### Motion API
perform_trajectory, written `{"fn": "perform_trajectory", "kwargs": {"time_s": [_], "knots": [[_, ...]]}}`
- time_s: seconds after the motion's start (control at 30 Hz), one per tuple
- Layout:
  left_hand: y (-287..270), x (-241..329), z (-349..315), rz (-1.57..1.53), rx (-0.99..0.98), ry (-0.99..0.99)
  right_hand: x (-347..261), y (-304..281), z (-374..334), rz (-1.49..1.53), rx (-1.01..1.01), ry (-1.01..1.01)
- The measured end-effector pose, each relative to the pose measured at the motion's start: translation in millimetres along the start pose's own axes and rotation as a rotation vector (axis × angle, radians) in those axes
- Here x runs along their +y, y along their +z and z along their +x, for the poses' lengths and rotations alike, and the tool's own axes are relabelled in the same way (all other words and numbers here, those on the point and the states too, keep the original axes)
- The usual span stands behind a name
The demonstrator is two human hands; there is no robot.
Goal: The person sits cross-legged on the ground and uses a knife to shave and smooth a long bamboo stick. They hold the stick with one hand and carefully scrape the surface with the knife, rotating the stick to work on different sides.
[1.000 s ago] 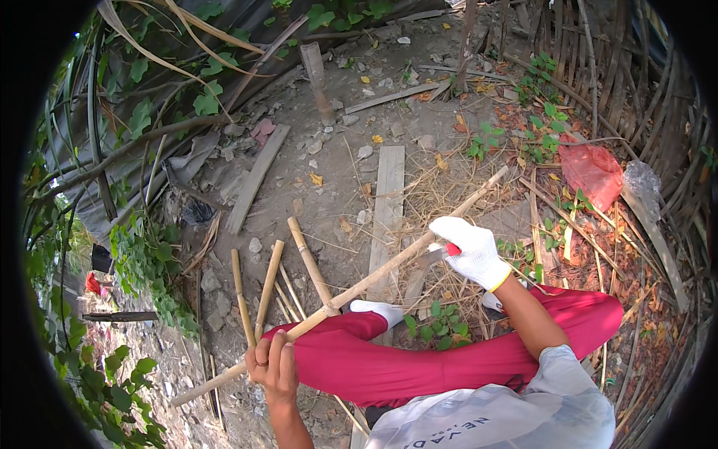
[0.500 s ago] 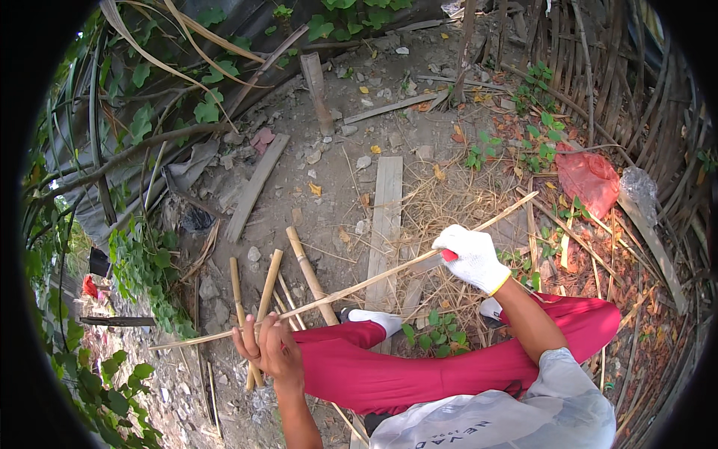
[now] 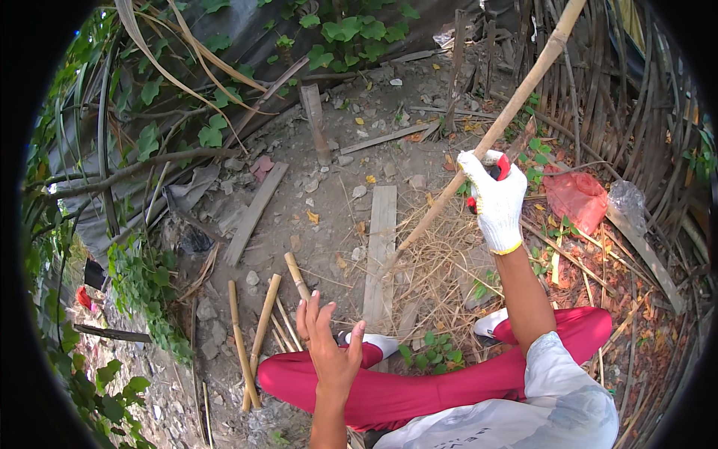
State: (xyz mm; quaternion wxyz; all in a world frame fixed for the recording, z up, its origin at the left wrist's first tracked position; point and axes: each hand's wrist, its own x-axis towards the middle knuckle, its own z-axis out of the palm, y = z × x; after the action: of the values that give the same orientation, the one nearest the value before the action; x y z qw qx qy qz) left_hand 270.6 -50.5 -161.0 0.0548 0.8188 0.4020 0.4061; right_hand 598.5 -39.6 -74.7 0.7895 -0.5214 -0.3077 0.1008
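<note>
My right hand (image 3: 497,196), in a white knitted glove with a yellow cuff, is closed around a long bamboo stick (image 3: 537,69). The stick slants from the ground near the straw up past the top right edge. Red and black parts of a tool's handle (image 3: 502,168) show within the same grip; its kind is hidden by the glove. Bare and raised over my knee, my left hand (image 3: 329,337) is open, its fingers apart and nothing in it. Just beyond its fingertips lies a cut bamboo pole (image 3: 296,274).
Several shorter bamboo poles (image 3: 242,340) lie left of my knee. A flat plank (image 3: 381,247) lies ahead on the dirt, beside dry straw (image 3: 441,247). Red plastic (image 3: 576,196) sits at the right by a woven stick fence (image 3: 636,97). Leafy vines (image 3: 146,299) hang at the left.
My left hand has let go of the stick and opened. My right hand has moved up and away, swinging the stick from lying across my lap to a steep slant.
</note>
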Motion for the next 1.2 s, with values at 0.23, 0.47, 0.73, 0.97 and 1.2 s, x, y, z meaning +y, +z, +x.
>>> {"fn": "perform_trajectory", "kwargs": {"time_s": [0.23,0.47,0.73,0.97,1.2], "knots": [[18,3,18,0.054,-0.081,0.060,13,-24,-11,0.404,0.204,0.124],[21,-7,22,0.096,-0.032,0.097,24,-31,-21,0.469,0.237,0.216],[19,-17,12,-0.047,-0.003,-0.015,37,-30,-29,0.548,0.253,0.249],[6,-23,15,0.109,0.109,0.221,54,-38,-27,0.558,0.296,0.247],[16,-36,13,0.177,0.272,0.454,60,-42,-37,0.567,0.327,0.336]]}}
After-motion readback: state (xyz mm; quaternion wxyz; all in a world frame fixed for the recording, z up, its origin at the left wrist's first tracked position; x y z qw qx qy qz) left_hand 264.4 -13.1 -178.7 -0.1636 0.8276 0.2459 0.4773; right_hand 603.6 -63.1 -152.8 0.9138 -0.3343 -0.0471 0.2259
